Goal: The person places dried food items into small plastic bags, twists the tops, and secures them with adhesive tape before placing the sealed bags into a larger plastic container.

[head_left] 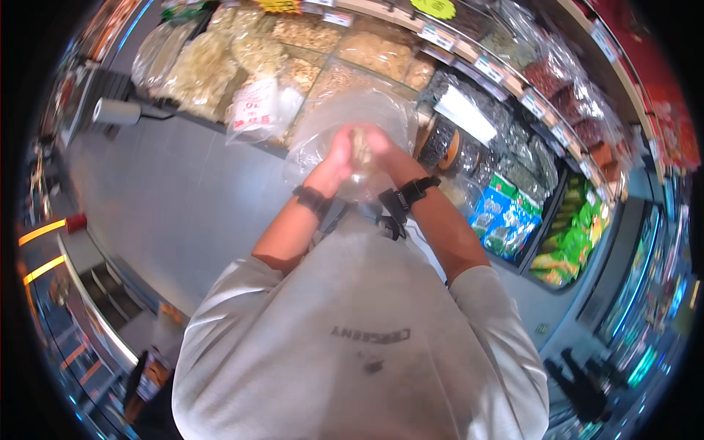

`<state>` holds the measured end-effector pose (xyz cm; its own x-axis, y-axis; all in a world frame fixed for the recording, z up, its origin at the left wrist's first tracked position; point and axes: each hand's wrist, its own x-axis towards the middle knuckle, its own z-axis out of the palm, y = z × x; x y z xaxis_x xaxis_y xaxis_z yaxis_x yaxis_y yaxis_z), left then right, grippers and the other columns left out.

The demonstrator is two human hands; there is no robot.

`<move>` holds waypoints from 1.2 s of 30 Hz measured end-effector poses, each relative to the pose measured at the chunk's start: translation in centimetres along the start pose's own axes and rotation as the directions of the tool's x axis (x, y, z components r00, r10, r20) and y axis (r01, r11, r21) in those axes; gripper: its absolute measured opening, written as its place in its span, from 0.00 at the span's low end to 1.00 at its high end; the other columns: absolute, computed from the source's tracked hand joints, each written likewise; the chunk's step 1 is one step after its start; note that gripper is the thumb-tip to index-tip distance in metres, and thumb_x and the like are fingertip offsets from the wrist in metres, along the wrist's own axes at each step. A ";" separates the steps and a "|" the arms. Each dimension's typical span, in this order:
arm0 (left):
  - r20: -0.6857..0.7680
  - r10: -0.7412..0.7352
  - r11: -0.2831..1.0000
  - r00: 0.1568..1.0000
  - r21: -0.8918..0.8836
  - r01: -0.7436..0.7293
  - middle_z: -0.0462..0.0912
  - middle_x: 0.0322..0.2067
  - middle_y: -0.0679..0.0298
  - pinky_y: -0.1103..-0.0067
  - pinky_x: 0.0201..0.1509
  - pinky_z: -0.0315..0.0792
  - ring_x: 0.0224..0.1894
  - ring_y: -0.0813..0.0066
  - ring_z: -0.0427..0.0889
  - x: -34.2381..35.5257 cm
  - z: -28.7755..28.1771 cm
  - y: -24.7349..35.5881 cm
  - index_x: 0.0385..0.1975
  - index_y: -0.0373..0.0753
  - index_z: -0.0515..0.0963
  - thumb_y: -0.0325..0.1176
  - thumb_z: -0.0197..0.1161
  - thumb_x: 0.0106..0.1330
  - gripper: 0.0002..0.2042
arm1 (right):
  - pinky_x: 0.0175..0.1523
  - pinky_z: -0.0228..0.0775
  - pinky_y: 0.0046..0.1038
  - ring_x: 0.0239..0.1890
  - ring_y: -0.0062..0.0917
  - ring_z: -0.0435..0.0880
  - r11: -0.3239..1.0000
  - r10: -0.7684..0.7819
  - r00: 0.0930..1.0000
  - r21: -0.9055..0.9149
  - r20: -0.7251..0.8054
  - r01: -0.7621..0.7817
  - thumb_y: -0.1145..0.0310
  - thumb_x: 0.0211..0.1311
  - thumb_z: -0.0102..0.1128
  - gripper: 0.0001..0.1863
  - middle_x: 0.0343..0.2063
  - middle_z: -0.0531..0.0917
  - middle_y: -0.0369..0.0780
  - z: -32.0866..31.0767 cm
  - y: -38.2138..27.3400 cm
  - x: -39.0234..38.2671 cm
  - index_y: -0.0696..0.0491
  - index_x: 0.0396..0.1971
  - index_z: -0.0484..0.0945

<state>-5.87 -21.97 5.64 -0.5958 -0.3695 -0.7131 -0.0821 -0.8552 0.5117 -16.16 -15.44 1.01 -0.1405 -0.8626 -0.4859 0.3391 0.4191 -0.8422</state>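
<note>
My left hand (339, 152) and my right hand (380, 141) are cupped together in front of my chest. Between them sits a small heap of pale dried food pieces (361, 150), blurred, so the exact kind does not show. A large clear plastic bag (312, 139) spreads around both hands and hangs below them. Whether the hands are inside the bag or only in front of it, I cannot tell. Just beyond lies a bin of light beige dried goods (341, 79), partly covered by the plastic. My fingers are curled in and partly smeared.
White bag with red print (255, 108) lies on the bins at left, beside bagged pale dried goods (202, 66). Dark dried goods, a wooden-looking scoop (449, 152) and blue packets (502, 216) are at right. A price-tag rail (488, 70) runs behind. A white cylinder (117, 111) juts out left.
</note>
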 end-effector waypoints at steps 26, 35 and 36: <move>-0.286 0.737 0.667 0.612 0.451 -0.593 0.79 0.44 0.58 0.70 0.57 0.70 0.47 0.67 0.75 -4.7 -0.7 -15.5 0.46 0.37 0.76 0.40 0.40 0.78 0.17 | 0.60 0.65 0.39 0.52 0.41 0.77 0.983 -0.181 0.964 0.001 -0.194 0.184 0.57 0.68 0.47 0.22 0.47 0.78 0.50 5.7 3.1 -11.2 0.60 0.51 0.71; -0.267 0.566 0.817 0.780 0.058 -0.574 0.78 0.49 0.63 0.75 0.57 0.70 0.52 0.73 0.76 -11.2 2.4 -13.5 0.58 0.37 0.72 0.45 0.40 0.80 0.20 | 0.63 0.64 0.43 0.58 0.51 0.74 0.887 -0.461 0.843 -0.156 -0.277 0.434 0.63 0.67 0.51 0.22 0.55 0.76 0.55 8.6 2.5 -13.5 0.61 0.56 0.70; -0.263 0.573 0.807 0.776 0.016 -0.591 0.78 0.47 0.63 0.75 0.55 0.71 0.48 0.73 0.76 -11.4 2.2 -13.5 0.56 0.37 0.72 0.45 0.38 0.81 0.21 | 0.63 0.64 0.44 0.58 0.51 0.74 0.857 -0.515 0.811 -0.201 -0.279 0.475 0.64 0.67 0.52 0.22 0.56 0.75 0.55 8.8 2.1 -14.0 0.61 0.56 0.70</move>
<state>0.23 -5.44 7.96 -0.2989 -0.8728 -0.3859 0.2728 -0.4657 0.8419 -5.31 -4.95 8.05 -0.5476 -0.8363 -0.0257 0.0370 0.0065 -0.9993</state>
